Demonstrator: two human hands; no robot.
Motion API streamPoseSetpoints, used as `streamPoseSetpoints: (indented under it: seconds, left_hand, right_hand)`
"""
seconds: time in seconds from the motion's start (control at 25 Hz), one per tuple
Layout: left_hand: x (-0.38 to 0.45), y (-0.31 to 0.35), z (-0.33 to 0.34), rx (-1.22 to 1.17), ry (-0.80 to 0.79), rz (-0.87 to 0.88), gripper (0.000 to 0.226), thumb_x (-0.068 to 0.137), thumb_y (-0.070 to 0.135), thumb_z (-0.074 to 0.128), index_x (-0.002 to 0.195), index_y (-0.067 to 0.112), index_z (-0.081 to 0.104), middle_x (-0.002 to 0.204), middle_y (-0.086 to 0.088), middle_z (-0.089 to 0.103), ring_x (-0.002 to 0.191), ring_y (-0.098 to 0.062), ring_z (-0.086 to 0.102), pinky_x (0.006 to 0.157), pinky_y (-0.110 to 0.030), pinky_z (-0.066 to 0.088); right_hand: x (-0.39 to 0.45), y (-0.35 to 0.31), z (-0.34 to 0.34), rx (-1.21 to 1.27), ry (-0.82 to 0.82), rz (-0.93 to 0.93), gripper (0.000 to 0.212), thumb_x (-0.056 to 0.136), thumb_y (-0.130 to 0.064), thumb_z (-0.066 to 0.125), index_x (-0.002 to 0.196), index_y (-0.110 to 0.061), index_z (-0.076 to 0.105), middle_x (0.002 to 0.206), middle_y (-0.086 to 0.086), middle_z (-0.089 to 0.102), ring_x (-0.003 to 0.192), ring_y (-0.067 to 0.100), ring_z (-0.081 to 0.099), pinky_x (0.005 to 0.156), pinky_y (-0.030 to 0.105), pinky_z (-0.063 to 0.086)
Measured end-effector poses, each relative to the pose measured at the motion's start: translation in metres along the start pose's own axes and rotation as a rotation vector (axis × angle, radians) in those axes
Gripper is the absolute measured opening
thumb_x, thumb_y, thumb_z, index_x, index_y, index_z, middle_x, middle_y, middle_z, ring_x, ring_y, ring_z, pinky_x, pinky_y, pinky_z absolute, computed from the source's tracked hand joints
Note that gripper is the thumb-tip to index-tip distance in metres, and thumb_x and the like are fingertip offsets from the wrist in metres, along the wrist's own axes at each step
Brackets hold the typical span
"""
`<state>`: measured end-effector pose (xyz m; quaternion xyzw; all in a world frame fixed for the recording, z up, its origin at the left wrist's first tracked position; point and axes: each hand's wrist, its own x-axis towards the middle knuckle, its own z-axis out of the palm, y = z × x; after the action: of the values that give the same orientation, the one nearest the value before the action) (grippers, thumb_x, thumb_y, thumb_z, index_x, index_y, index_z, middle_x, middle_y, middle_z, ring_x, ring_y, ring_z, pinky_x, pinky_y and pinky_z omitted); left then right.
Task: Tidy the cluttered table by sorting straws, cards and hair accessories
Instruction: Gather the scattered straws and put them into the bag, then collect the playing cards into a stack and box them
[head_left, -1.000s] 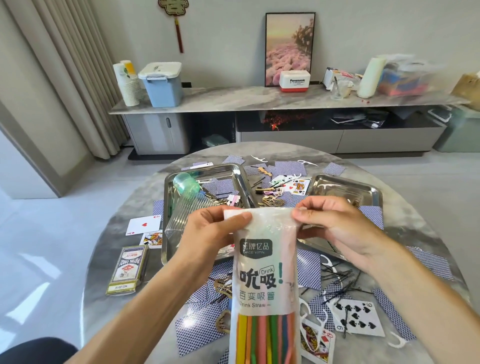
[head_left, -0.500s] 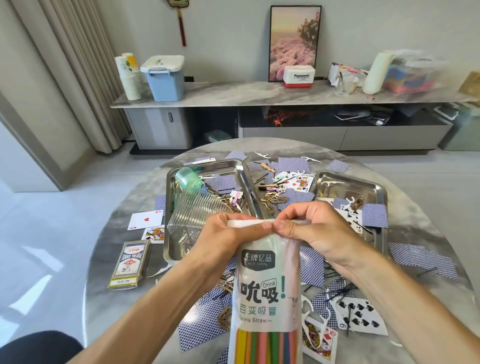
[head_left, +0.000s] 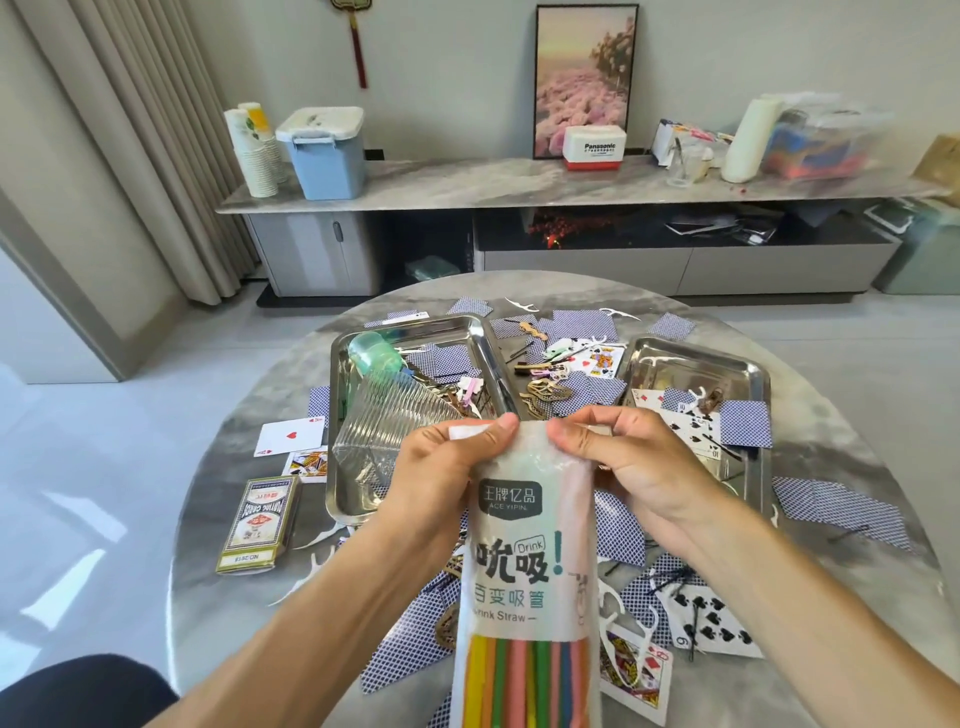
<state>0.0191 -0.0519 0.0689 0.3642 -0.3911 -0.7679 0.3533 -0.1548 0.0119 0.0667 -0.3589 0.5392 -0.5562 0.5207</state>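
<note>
I hold a white plastic straw bag (head_left: 524, 561) upright over the round marble table (head_left: 208, 519); colourful straws show through its lower part. My left hand (head_left: 441, 467) pinches the bag's top edge on the left, and my right hand (head_left: 618, 462) pinches it on the right, thumbs nearly touching. Blue-backed playing cards (head_left: 836, 506), face-up cards (head_left: 711, 621) and black hairpins (head_left: 670, 579) lie scattered around. A card box (head_left: 257, 525) lies at the left. Gold hair clips (head_left: 543, 395) sit between two steel trays.
The left steel tray (head_left: 345, 499) holds a ribbed clear cup (head_left: 395, 421), a green cap and some cards. The right steel tray (head_left: 691, 364) holds cards and small clips. White floss picks lie about. A marble sideboard (head_left: 467, 187) stands behind.
My hands have slid together along the bag's top edge, from far apart to almost meeting at the middle. The bag has stayed upright.
</note>
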Motion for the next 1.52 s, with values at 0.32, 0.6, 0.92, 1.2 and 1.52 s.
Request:
streamPoseSetpoints:
  seconds: [0.32,0.6,0.92,1.2,1.52]
  left_hand:
    - [0.021,0.015,-0.057,0.705,0.206,0.118,0.021,0.096,0.032,0.060,0.093,0.016,0.073,0.091,-0.001,0.076,0.072,-0.015,0.070,0.065,-0.024,0.052]
    - [0.025,-0.037,-0.097,1.997,0.020,0.299,0.019,0.087,0.014,0.059,0.105,0.020,0.064,0.100,0.003,0.068,0.092,-0.020,0.065,0.086,-0.034,0.053]
    - [0.025,-0.025,-0.086,2.084,0.136,0.317,0.018,0.093,0.030,0.061,0.104,0.019,0.070,0.098,-0.001,0.073,0.088,-0.021,0.070,0.072,-0.031,0.056]
    - [-0.015,-0.056,0.010,0.542,-0.435,-0.150,0.046,0.084,0.044,0.073,0.121,0.019,0.062,0.107,-0.005,0.075,0.095,-0.023,0.073,0.082,-0.036,0.058]
    - [-0.006,-0.060,0.000,0.508,-0.236,-0.161,0.024,0.098,0.040,0.054,0.103,0.021,0.068,0.096,-0.002,0.076,0.086,-0.022,0.074,0.077,-0.037,0.057]
  right_hand:
    - [0.006,0.004,-0.032,0.058,0.280,0.158,0.042,0.062,-0.017,0.079,0.102,-0.008,0.069,0.096,0.008,0.077,0.091,0.026,0.072,0.069,0.034,0.055]
    - [0.006,0.005,-0.081,0.107,0.547,0.129,0.029,0.064,-0.017,0.080,0.091,-0.014,0.070,0.092,0.003,0.077,0.084,0.016,0.073,0.072,0.036,0.053]
    - [0.000,0.007,-0.114,0.134,0.746,0.154,0.024,0.074,-0.023,0.084,0.088,-0.011,0.069,0.086,0.011,0.077,0.075,0.029,0.075,0.057,0.039,0.061]
    - [0.001,0.039,-0.063,0.236,0.549,0.201,0.053,0.071,-0.046,0.079,0.112,-0.013,0.069,0.100,0.008,0.076,0.088,0.026,0.073,0.080,0.040,0.058]
    - [-0.019,0.033,-0.060,-0.050,0.221,0.289,0.051,0.066,-0.016,0.083,0.113,-0.013,0.065,0.098,0.006,0.077,0.088,0.024,0.074,0.076,0.040,0.055]
